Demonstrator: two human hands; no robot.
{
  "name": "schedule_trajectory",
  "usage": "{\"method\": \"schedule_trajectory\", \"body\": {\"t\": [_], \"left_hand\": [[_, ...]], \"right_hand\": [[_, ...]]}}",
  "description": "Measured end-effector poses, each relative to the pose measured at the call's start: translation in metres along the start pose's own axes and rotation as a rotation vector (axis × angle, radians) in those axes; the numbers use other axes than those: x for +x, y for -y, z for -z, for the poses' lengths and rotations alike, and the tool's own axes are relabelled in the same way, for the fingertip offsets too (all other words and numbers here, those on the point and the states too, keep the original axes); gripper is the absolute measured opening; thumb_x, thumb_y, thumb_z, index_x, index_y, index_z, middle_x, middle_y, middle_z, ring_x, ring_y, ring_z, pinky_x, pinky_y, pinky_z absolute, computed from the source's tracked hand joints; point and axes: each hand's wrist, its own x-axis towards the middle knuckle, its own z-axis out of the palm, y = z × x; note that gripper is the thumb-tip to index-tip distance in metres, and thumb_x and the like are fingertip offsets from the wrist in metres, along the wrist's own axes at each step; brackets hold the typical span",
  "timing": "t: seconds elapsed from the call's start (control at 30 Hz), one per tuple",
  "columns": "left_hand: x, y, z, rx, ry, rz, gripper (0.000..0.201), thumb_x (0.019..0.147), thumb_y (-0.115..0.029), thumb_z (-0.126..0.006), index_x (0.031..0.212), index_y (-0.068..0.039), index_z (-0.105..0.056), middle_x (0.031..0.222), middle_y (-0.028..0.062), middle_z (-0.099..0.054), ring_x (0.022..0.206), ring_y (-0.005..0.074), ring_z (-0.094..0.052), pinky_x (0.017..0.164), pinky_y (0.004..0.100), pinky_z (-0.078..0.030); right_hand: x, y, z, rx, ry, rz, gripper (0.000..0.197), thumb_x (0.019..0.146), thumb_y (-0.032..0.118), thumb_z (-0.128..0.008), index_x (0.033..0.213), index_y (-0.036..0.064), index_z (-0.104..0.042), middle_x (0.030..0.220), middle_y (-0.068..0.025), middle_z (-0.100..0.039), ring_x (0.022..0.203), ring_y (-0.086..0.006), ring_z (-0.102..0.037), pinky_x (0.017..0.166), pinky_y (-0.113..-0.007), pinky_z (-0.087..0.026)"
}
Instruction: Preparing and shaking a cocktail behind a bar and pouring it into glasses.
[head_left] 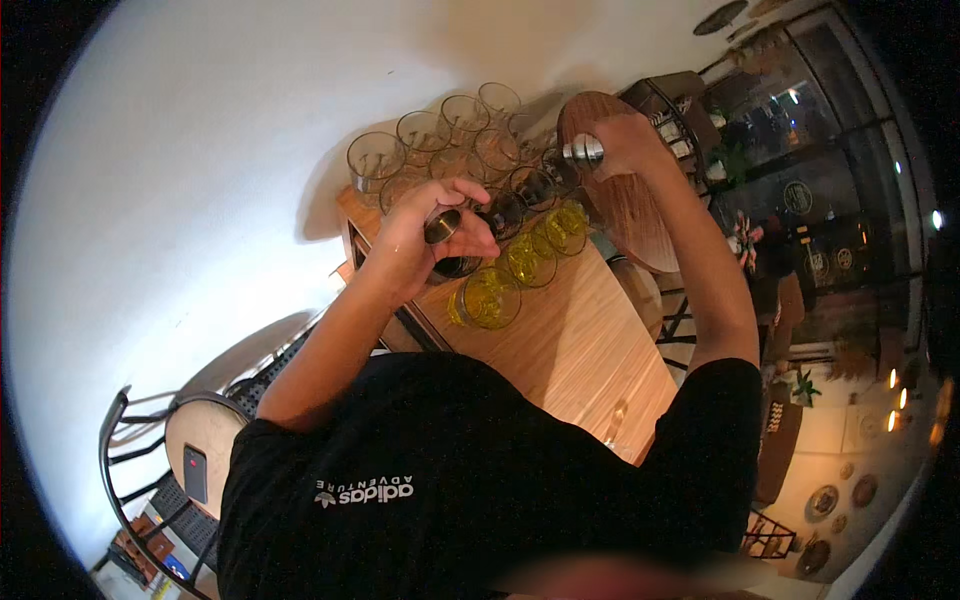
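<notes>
Above the near left part of the glasses, my left hand (440, 232) has its fingers curled round a small metal cup (442, 227), whose round end faces up. My right hand (625, 143) is closed on a shiny silvery metal piece (583, 152), over a round dark wooden tabletop; its full shape is hidden. Rows of clear glasses (376, 160) stand along the wall side of the wooden table (570, 350). Several glasses with yellow contents or tint, among them a yellow glass (488, 300), line the near side. Darker glasses (532, 187) sit between these rows.
The round wooden tabletop (640, 225) is at the right of the glasses, with chairs beyond. A white wall (200, 180) rises along the left. Lower left, a phone (195, 473) lies on a round seat or small table beside a black-framed chair (120, 450). Dark windows (800, 150) fill the right.
</notes>
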Motion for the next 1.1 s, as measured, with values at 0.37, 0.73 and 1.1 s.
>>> {"method": "schedule_trajectory", "body": {"t": [0.37, 0.73, 1.1], "left_hand": [[0.004, 0.028, -0.005, -0.031, 0.107, 0.027, 0.034, 0.095, -0.032, -0.051, 0.116, -0.006, -0.059, 0.076, 0.0092, -0.060, 0.077, 0.0291, -0.062, 0.089, 0.0548, -0.052], [0.012, 0.026, -0.062, 0.086, 0.401, 0.175, 0.032, 0.097, -0.037, -0.053, 0.111, -0.009, -0.061, 0.073, 0.0053, -0.055, 0.069, 0.0224, -0.053, 0.083, 0.0501, -0.048], [0.006, 0.075, -0.126, 0.068, 0.692, 0.503, 0.036, 0.099, -0.036, -0.050, 0.122, -0.009, -0.056, 0.066, 0.0045, -0.054, 0.071, 0.0224, -0.054, 0.090, 0.0507, -0.046]], "right_hand": [[-0.054, 0.043, -0.076, 1.053, -0.602, -0.357, 0.071, 0.066, 0.042, -0.086, 0.128, 0.0158, -0.064, 0.122, -0.0134, -0.070, 0.118, -0.0328, -0.065, 0.094, -0.043, -0.051], [-0.185, 0.107, -0.055, 0.987, -0.978, -0.706, 0.071, 0.062, 0.042, -0.082, 0.123, 0.0128, -0.061, 0.111, -0.0104, -0.069, 0.106, -0.0346, -0.067, 0.080, -0.048, -0.055], [-0.341, 0.229, -0.068, 1.174, -1.151, -1.142, 0.072, 0.060, 0.037, -0.085, 0.121, 0.0086, -0.060, 0.103, -0.0155, -0.070, 0.094, -0.0384, -0.069, 0.077, -0.047, -0.054]]}}
